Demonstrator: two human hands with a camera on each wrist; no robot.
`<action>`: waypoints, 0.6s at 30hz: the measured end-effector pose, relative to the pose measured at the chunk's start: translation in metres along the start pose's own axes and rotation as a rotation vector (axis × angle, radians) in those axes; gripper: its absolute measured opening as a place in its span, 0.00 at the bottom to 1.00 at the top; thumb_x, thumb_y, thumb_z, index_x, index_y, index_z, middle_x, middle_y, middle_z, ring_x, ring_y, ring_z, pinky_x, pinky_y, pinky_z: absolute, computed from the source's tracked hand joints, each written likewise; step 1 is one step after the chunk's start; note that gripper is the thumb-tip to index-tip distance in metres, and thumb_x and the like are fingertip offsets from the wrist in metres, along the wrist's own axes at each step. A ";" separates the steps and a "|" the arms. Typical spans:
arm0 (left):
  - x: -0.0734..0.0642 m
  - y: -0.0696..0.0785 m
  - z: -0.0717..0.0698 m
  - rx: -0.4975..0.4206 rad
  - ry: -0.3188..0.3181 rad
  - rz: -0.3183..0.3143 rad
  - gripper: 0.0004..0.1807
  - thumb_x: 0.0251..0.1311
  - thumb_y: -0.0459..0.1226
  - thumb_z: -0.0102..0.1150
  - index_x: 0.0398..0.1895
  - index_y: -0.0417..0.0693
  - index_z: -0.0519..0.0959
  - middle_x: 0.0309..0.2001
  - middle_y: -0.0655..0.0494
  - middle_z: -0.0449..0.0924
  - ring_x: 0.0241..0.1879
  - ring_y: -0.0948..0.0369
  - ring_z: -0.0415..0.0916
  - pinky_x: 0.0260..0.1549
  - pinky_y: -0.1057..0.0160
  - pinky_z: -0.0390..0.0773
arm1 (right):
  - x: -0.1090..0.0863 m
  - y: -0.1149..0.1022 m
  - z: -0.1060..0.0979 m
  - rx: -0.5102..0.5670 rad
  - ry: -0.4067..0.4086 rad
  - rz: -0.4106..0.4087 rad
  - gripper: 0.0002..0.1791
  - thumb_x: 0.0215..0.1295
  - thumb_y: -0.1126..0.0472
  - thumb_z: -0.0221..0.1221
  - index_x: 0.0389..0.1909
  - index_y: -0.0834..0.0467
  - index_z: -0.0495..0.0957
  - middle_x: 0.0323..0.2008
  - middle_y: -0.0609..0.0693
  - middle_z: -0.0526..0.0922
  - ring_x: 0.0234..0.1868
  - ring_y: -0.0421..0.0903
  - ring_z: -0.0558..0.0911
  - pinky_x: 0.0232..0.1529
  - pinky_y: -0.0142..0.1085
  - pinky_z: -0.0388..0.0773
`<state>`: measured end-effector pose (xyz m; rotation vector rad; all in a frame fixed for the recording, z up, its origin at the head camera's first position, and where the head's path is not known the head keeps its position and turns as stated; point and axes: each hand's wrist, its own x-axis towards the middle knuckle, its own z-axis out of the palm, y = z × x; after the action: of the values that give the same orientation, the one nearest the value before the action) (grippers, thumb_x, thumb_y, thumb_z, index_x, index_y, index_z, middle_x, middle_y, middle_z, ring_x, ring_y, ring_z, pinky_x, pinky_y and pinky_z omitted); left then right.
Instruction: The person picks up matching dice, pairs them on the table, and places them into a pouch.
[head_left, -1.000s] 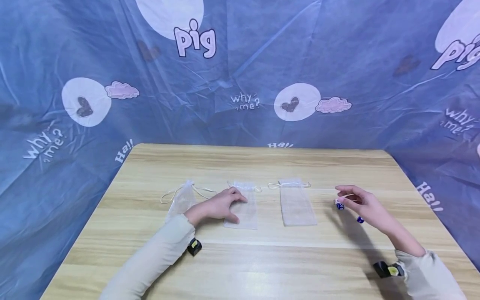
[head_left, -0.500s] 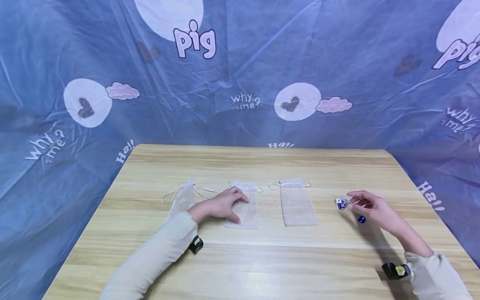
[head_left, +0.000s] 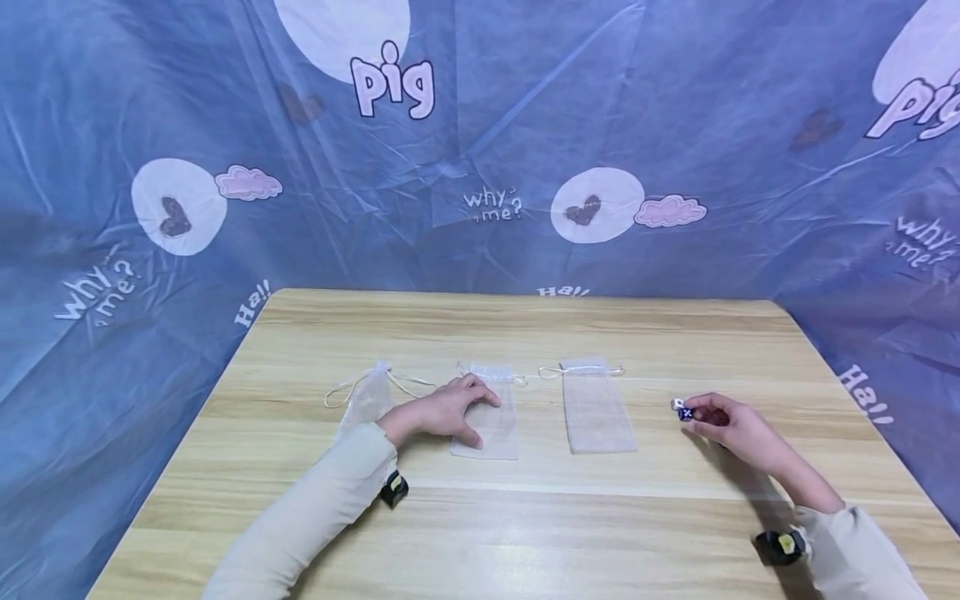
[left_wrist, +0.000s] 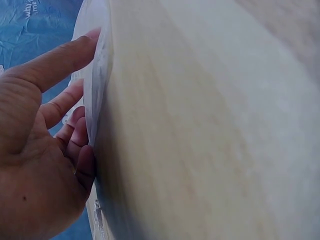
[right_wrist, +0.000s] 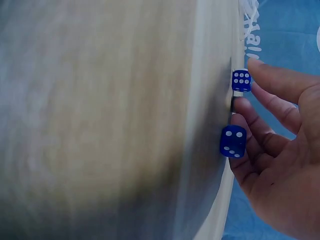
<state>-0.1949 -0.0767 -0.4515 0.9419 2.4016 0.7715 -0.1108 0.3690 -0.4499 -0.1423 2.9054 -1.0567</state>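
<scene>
Three sheer white drawstring bags lie in a row: the left bag (head_left: 365, 406) partly behind the forearm, the middle bag (head_left: 495, 417), and the right bag (head_left: 597, 408). My left hand (head_left: 447, 408) rests on the middle bag, thumb and fingers spread apart; the bag's fabric (left_wrist: 100, 75) meets its fingertips in the left wrist view. My right hand (head_left: 738, 423) has thumb and index fingertips at either side of a blue die (head_left: 686, 414). Beside that lies a white die (head_left: 678, 404). Another blue die (right_wrist: 233, 141) stands close to the curled lower fingers, mostly hidden in the head view.
The wooden table (head_left: 480, 517) has its far edge along a blue printed cloth (head_left: 465, 125) that hangs behind and at both sides. Thin white cords (head_left: 408, 385) trail from the bags' tops. Black straps with small cameras (head_left: 780, 547) sit at both wrists.
My right hand first drew back to the right, then came down to the left over the dice, its fingers closing in and covering a pale die. The left hand stays on the middle bag.
</scene>
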 end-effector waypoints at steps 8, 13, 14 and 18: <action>-0.001 0.000 -0.001 0.001 -0.007 -0.003 0.34 0.42 0.39 0.75 0.58 0.53 0.74 0.56 0.54 0.66 0.61 0.53 0.63 0.64 0.50 0.62 | 0.002 0.001 0.002 -0.032 0.000 -0.003 0.15 0.62 0.62 0.62 0.47 0.66 0.77 0.34 0.49 0.80 0.29 0.28 0.72 0.27 0.27 0.71; -0.002 -0.001 -0.002 0.001 -0.011 -0.009 0.35 0.43 0.40 0.75 0.58 0.54 0.74 0.57 0.55 0.66 0.62 0.54 0.62 0.65 0.50 0.61 | 0.002 -0.001 0.002 -0.063 -0.017 -0.004 0.12 0.63 0.62 0.61 0.44 0.64 0.78 0.34 0.49 0.81 0.29 0.29 0.72 0.28 0.28 0.71; -0.001 -0.001 -0.002 -0.002 -0.010 -0.009 0.35 0.42 0.40 0.75 0.58 0.54 0.74 0.57 0.54 0.66 0.62 0.54 0.62 0.65 0.50 0.61 | 0.002 -0.001 0.002 -0.068 -0.016 -0.008 0.11 0.63 0.63 0.61 0.43 0.64 0.78 0.34 0.49 0.81 0.29 0.29 0.72 0.28 0.28 0.71; 0.000 -0.002 -0.002 -0.021 -0.017 -0.018 0.35 0.42 0.40 0.75 0.59 0.55 0.73 0.58 0.55 0.65 0.63 0.54 0.62 0.66 0.50 0.60 | 0.001 -0.004 0.001 -0.077 -0.011 -0.020 0.10 0.63 0.64 0.61 0.42 0.64 0.79 0.34 0.49 0.82 0.29 0.28 0.71 0.28 0.28 0.71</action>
<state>-0.1967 -0.0789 -0.4517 0.9139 2.3789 0.7777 -0.1114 0.3655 -0.4484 -0.1797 2.9416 -0.9440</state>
